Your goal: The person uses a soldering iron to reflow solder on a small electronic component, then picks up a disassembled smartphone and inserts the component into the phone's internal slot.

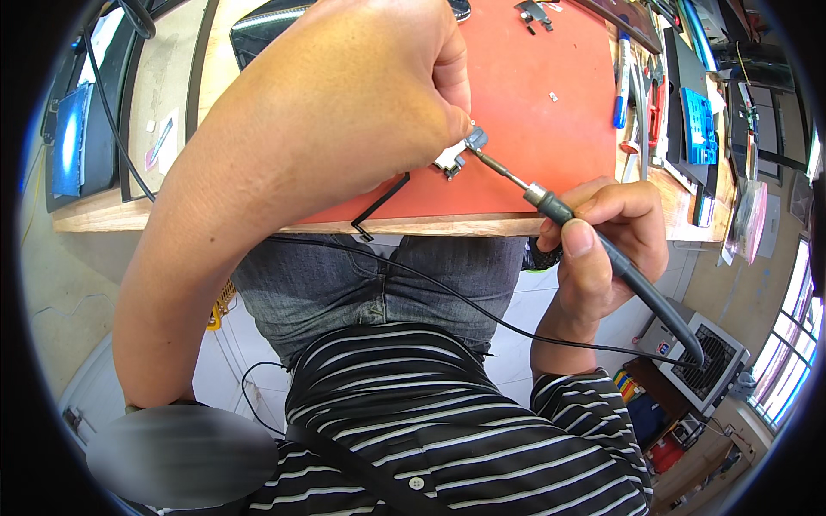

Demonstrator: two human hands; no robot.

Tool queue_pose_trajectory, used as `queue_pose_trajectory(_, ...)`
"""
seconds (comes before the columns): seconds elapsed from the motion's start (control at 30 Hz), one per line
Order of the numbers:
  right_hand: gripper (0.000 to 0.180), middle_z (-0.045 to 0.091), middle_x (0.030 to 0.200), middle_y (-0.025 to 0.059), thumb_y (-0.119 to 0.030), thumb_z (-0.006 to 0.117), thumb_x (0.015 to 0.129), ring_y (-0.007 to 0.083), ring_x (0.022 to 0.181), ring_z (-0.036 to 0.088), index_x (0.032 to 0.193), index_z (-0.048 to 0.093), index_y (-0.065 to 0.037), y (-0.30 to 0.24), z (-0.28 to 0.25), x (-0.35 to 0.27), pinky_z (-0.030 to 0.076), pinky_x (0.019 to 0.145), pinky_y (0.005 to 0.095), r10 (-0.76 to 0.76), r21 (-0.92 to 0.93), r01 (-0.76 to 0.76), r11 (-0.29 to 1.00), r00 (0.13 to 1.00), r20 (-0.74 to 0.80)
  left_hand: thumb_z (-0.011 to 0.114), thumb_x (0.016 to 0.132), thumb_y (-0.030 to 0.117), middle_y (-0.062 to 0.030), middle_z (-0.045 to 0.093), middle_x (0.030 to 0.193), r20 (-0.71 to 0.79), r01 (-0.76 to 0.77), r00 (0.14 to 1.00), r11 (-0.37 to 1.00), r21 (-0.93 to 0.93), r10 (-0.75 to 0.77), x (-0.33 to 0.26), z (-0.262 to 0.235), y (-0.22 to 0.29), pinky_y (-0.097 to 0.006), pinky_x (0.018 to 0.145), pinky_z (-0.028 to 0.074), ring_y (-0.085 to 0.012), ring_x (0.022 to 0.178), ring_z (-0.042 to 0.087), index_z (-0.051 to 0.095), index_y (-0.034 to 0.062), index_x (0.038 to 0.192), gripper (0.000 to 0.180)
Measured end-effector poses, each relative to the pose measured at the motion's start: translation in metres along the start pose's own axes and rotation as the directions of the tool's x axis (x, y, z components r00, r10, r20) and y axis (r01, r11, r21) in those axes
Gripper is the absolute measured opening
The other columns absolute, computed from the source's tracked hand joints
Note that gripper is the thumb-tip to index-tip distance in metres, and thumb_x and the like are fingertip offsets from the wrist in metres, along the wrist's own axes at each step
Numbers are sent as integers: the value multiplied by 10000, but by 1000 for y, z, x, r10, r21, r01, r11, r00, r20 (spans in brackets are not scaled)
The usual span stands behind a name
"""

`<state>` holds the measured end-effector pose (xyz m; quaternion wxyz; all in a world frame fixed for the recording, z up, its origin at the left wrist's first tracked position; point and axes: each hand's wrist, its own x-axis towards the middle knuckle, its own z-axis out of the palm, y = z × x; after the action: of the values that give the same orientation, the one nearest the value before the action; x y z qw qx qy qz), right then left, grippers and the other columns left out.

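My right hand (615, 245) is wrapped round the dark grey handle of a soldering iron (559, 211). Its metal tip points up and left, meeting a small electronic part (451, 160) with silver and grey metal pieces. From above, my left hand (404, 95) reaches over that part with its fingers curled and pinched at the part's upper edge. What those fingers grip is hidden behind the hand. A thin black strip (379, 206) with a bent end sticks out below the left hand, over the table's front edge.
An orange-red mat (542, 146) covers the wooden table (508, 225). A small metal piece (535, 15) lies at the far side. A blue marker (621, 82) and red-handled tool (656, 112) lie at right. The iron's black cable (465, 297) crosses my lap.
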<state>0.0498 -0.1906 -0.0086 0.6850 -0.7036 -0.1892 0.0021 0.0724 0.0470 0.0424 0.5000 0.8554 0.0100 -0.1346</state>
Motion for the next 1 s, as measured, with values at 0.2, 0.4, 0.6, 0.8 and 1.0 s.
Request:
queue_pose_trajectory(0.2, 215, 668, 832, 107, -60, 755, 860, 70, 673, 525, 939, 565, 3, 1, 0, 0, 425, 614, 220, 3, -6, -3, 1000, 1000, -4, 784, 806, -2, -37, 681, 681, -1, -21, 1000, 1000, 10, 21, 0, 0, -1, -218, 592, 507, -64, 624, 627, 715, -29, 779, 78)
queue_pose_trajectory(0.4, 216, 671, 837, 105, -65, 762, 856, 65, 668, 524, 933, 571, 2, 0, 1, 0, 425, 612, 216, 3, -19, -3, 1000, 1000, -9, 782, 806, 1, -33, 676, 681, -3, 9, 1000, 1000, -6, -9, 0, 0, 1, -216, 587, 501, -58, 621, 618, 714, -29, 785, 77)
queue_pose_trajectory(0.6, 216, 667, 828, 102, -56, 761, 847, 68, 664, 525, 931, 570, 0, 2, -1, 0, 423, 607, 217, -2, -12, 2, 1000, 1000, 5, 779, 809, 4, -30, 675, 679, -1, 12, 1000, 1000, -2, -12, 0, -1, 1, -217, 585, 499, -59, 620, 615, 713, -30, 784, 78)
queue_pose_trajectory(0.8, 236, 653, 786, 120, -64, 752, 856, 122, 675, 595, 930, 541, 11, -3, -3, 1, 484, 623, 248, 35, 78, -35, 996, 999, 4, 776, 810, 2, -32, 676, 679, 4, 13, 1000, 1000, 4, -13, 0, -1, 1, -218, 586, 499, -59, 620, 616, 711, -31, 781, 79)
queue_pose_trajectory(1.0, 235, 640, 727, 130, -95, 730, 886, 136, 627, 595, 923, 523, 9, -2, -2, 4, 503, 596, 256, -10, 93, 11, 996, 1000, -13, 770, 809, 0, -33, 678, 676, -10, -15, 1000, 1000, -4, 15, -1, 1, -1, -217, 579, 491, -57, 613, 613, 710, -32, 778, 75)
